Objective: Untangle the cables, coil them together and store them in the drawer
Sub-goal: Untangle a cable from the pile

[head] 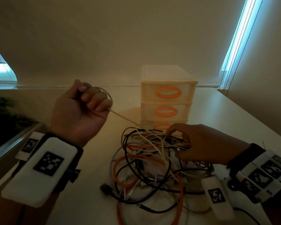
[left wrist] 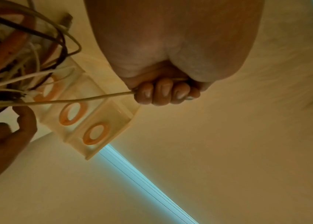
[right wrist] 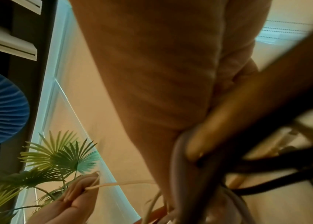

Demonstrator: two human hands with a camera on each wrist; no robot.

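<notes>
Untangling is in hand: a beige cable [head: 123,118] is drawn taut out of the tangle [head: 149,166], which lies on the table [head: 91,159] just near of the drawers [head: 167,95]. It is gripped in the fisted left hand [head: 78,111]. The tangle is pinned and pinched by the right hand [head: 199,143]. Next, a steady pull is probably called for, with snags freed.

Dim beige wall [head: 120,38], white table [head: 225,114], bright window strips [head: 238,34], palm plant [right wrist: 56,154].
</notes>
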